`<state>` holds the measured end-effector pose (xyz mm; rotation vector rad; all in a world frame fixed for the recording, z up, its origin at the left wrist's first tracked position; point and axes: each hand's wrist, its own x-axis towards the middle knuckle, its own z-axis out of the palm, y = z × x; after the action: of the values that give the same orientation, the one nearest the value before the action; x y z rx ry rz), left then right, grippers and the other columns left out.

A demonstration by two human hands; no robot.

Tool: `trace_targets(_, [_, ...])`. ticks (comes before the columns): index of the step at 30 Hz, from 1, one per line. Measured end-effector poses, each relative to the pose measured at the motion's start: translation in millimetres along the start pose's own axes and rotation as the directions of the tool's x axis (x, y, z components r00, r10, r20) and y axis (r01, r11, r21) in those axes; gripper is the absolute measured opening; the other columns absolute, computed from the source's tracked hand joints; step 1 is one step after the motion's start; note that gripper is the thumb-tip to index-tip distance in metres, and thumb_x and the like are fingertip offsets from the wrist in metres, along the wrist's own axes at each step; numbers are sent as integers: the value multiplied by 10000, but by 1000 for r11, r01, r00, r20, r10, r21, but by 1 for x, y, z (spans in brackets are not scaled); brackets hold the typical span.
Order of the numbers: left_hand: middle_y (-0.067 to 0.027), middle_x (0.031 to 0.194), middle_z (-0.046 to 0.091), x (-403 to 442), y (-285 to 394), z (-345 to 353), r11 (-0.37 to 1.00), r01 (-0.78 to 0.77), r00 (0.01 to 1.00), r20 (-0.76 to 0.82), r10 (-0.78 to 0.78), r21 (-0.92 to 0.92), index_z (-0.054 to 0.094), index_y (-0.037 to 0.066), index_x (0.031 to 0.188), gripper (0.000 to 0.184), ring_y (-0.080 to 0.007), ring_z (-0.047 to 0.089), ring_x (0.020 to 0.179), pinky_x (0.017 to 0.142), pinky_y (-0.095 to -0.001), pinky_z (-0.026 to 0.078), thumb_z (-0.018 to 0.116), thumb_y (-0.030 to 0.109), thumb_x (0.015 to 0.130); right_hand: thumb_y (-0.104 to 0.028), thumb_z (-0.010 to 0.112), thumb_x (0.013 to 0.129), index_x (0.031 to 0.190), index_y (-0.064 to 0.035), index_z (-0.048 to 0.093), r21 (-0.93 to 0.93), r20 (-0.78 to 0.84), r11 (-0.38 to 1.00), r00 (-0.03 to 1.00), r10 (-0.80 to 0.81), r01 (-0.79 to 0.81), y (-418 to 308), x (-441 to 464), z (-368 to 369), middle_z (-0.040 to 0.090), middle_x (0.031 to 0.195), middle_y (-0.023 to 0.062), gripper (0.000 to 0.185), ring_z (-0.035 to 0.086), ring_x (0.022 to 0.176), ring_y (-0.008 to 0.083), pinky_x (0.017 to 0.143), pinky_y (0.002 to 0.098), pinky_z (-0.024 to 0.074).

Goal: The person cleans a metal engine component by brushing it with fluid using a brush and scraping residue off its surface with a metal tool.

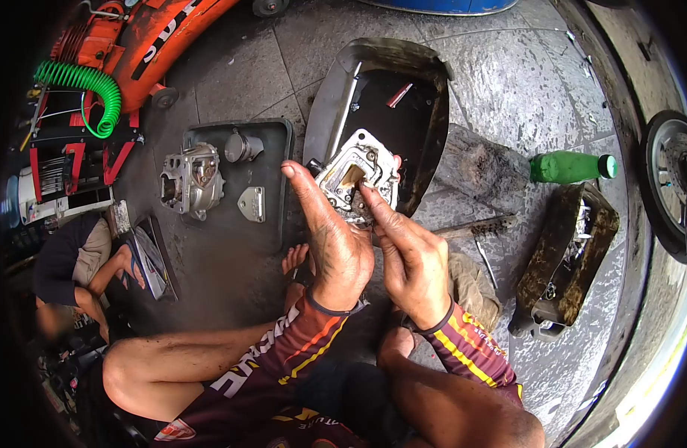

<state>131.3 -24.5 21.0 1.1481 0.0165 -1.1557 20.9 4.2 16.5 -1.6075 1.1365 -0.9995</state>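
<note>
Largest here is the black basin (332, 97), a red-and-silver piece (398, 95) lying inside it. To the basin's left, a dark tray (272, 168) carries an engine casting (198, 179), a piston (243, 147) and a metal plate (252, 204); to its right, a grimy cut-open container (606, 224) holds metal parts (582, 222). At the basin's near edge, the left hand (343, 257) cradles a cylinder head (358, 168) from behind, thumb well apart. The right hand (418, 265) touches its face by the index finger; whether it pinches anything, I cannot tell.
</note>
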Motion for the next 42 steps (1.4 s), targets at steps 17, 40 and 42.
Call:
trace_targets(17, [-303,1462,417,0,19,7,912,382,819,511,-261,-147,392,-94,1427,663,-493,405,1353,1162,-543,325,410,391,974,49,592,886,1353,-116,604,17,-175,998,983,-60,64,9,17,-9,704,991,191,495,716,829,329,721,378,566])
trace_targets(40, [-242,1195,643,20,16,-10,900,354,873,435,-220,-255,577,-24,1271,488,-330,606,1172,996,-444,514,427,363,1014,78,566,866,1398,-121,554,-36,-115,999,993,7,-11,20,22,-12,649,1254,168,568,667,1077,353,884,378,557])
trace_targets(42, [-239,1180,651,18,15,-8,894,322,882,441,-164,-311,597,-23,1245,459,-325,621,1135,971,-436,519,416,324,1006,77,587,871,1368,-133,588,-1,-80,999,996,-34,34,12,13,-4,685,1171,168,540,693,998,350,820,369,571])
